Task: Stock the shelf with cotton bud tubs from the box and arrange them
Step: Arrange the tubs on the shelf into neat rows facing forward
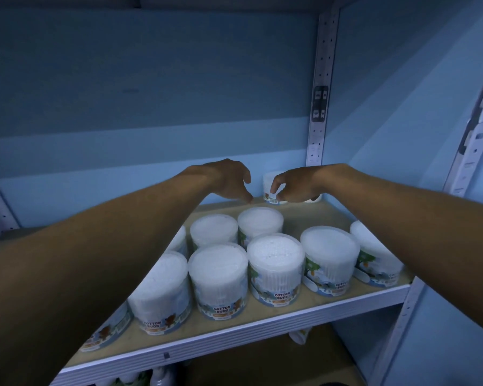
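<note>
Reaching to the back of the shelf (262, 319), you have both hands at 1 upright tub (271, 190) in the rear right corner. Your right hand (296, 186) is on it, fingers curled at its label; your left hand (229, 181) hovers just left, loosely curled, holding nothing. The front tubs (275, 267) stand in rows, their labels reading "COTTON BUDS".

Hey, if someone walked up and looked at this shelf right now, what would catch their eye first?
Probably the two bare arms reaching across the frame, with the left hand and right hand meeting at a tub at the back of the shelf, near the right corner. Next, the cluster of white cotton bud tubs standing upright in rows on the wooden shelf board, labels facing front.
</note>
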Demonstrator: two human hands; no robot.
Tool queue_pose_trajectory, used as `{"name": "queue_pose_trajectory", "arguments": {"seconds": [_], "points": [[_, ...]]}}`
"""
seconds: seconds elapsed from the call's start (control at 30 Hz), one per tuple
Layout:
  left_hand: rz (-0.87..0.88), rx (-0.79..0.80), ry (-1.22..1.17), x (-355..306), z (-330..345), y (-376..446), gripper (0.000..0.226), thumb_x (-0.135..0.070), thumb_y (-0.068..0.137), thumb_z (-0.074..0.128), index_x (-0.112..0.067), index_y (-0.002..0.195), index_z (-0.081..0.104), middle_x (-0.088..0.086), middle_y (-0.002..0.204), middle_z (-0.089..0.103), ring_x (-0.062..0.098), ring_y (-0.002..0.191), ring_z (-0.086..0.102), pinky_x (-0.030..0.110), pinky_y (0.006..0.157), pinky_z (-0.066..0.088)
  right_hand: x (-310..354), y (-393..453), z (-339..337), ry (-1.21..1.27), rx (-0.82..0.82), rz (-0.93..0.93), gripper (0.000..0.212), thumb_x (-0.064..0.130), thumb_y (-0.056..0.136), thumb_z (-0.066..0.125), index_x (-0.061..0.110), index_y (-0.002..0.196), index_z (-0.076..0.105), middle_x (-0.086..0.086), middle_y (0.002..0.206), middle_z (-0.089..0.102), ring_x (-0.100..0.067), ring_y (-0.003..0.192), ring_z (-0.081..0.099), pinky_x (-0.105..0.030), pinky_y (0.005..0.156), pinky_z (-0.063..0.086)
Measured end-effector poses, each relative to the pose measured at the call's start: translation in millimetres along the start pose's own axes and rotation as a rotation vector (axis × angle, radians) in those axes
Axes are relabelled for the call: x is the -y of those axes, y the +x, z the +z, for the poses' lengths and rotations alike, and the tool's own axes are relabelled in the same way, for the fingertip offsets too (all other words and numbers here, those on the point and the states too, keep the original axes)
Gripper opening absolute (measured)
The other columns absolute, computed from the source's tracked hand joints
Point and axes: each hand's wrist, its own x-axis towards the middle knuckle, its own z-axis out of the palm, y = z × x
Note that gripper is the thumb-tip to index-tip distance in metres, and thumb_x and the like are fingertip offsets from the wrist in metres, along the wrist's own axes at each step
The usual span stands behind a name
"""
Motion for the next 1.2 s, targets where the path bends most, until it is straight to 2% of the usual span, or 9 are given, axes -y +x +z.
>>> {"name": "queue_pose_trajectory", "arguments": {"seconds": [0.13, 0.2, 0.3, 0.33, 0.43, 0.5, 0.7, 0.93, 1.2], "points": [[0.025, -0.007, -0.01, -12.1, 6.4, 19.5, 0.064, -0.053, 0.085, 0.066, -0.029, 0.141, 0.047, -0.01, 0.14, 0.052, 0.017, 0.127, 0.051, 0.034, 0.105, 0.042, -19.2, 8.7, 4.4, -0.04, -0.01, 0.029, 0.042, 0.025, 0.1, 0.038, 0.025, 0.141, 0.046, 0.001, 0.133, 0.052, -0.024, 0.106, 0.058, -0.042, 0.09, 0.057], [0.034, -0.007, -0.005, -18.2, 13.4, 34.2, 0.065, -0.054, 0.084, 0.066, -0.029, 0.141, 0.048, -0.01, 0.141, 0.052, 0.017, 0.127, 0.051, 0.034, 0.105, 0.042, -30.2, 13.0, 7.3, -0.046, -0.021, 0.042, 0.044, 0.02, 0.1, 0.039, 0.023, 0.144, 0.045, -0.001, 0.137, 0.051, -0.023, 0.109, 0.056, -0.035, 0.086, 0.055], [0.037, -0.011, -0.018, -24.1, 26.9, 61.9, 0.071, -0.058, 0.079, 0.069, -0.03, 0.141, 0.047, -0.008, 0.144, 0.049, 0.019, 0.127, 0.05, 0.039, 0.106, 0.043, -50.6, 24.9, 13.8, -0.059, -0.055, 0.06, 0.046, 0.019, 0.1, 0.041, 0.021, 0.146, 0.044, -0.005, 0.144, 0.049, -0.021, 0.103, 0.05, -0.022, 0.069, 0.041], [0.036, -0.015, -0.024, -25.8, 31.4, 71.1, 0.073, -0.058, 0.079, 0.07, -0.03, 0.142, 0.046, -0.007, 0.145, 0.047, 0.019, 0.128, 0.05, 0.04, 0.106, 0.043, -58.6, 31.2, 16.7, -0.047, -0.065, 0.072, 0.047, 0.023, 0.1, 0.042, 0.022, 0.147, 0.043, -0.006, 0.145, 0.048, -0.023, 0.107, 0.051, -0.022, 0.072, 0.04], [0.046, -0.033, -0.017, -31.1, 42.3, 97.8, 0.078, -0.055, 0.081, 0.07, -0.029, 0.147, 0.039, -0.003, 0.151, 0.041, 0.021, 0.136, 0.042, 0.039, 0.108, 0.04, -81.5, 56.3, 23.8, 0.019, -0.089, 0.117, 0.058, 0.033, 0.095, 0.052, 0.028, 0.151, 0.034, -0.007, 0.153, 0.041, -0.027, 0.133, 0.046, -0.029, 0.1, 0.038], [0.051, -0.069, 0.004, -34.5, 45.0, 116.4, 0.082, -0.054, 0.081, 0.07, -0.028, 0.151, 0.034, 0.0, 0.155, 0.035, 0.023, 0.141, 0.037, 0.039, 0.111, 0.035, -94.3, 75.5, 23.4, 0.068, -0.115, 0.152, 0.068, 0.038, 0.093, 0.057, 0.029, 0.153, 0.028, -0.01, 0.156, 0.035, -0.03, 0.137, 0.042, -0.035, 0.108, 0.037], [0.029, -0.067, 0.073, -45.2, 41.0, 162.7, 0.093, -0.059, 0.082, 0.068, -0.026, 0.156, 0.023, 0.003, 0.162, 0.023, 0.025, 0.147, 0.027, 0.041, 0.115, 0.029, -120.0, 119.0, 10.6, 0.117, -0.197, 0.174, 0.079, 0.045, 0.093, 0.062, 0.022, 0.157, 0.022, -0.007, 0.16, 0.028, -0.028, 0.144, 0.033, -0.036, 0.115, 0.031], [0.004, 0.005, 0.126, -49.3, 47.2, 197.3, 0.097, -0.067, 0.076, 0.067, -0.024, 0.154, 0.028, 0.003, 0.157, 0.035, 0.026, 0.141, 0.038, 0.043, 0.113, 0.035, -131.6, 156.2, 13.8, 0.093, -0.182, 0.162, 0.082, 0.053, 0.09, 0.063, 0.024, 0.156, 0.024, -0.003, 0.161, 0.028, -0.027, 0.144, 0.034, -0.041, 0.117, 0.03], [0.02, -0.026, 0.059, -54.1, 47.8, 205.8, 0.082, -0.061, 0.082, 0.067, -0.018, 0.147, 0.041, 0.005, 0.148, 0.046, 0.028, 0.13, 0.049, 0.04, 0.104, 0.045, -134.6, 169.4, 20.3, 0.058, -0.169, 0.141, 0.073, 0.049, 0.095, 0.059, 0.027, 0.156, 0.025, -0.002, 0.163, 0.024, -0.024, 0.147, 0.027, -0.038, 0.119, 0.025]]}}
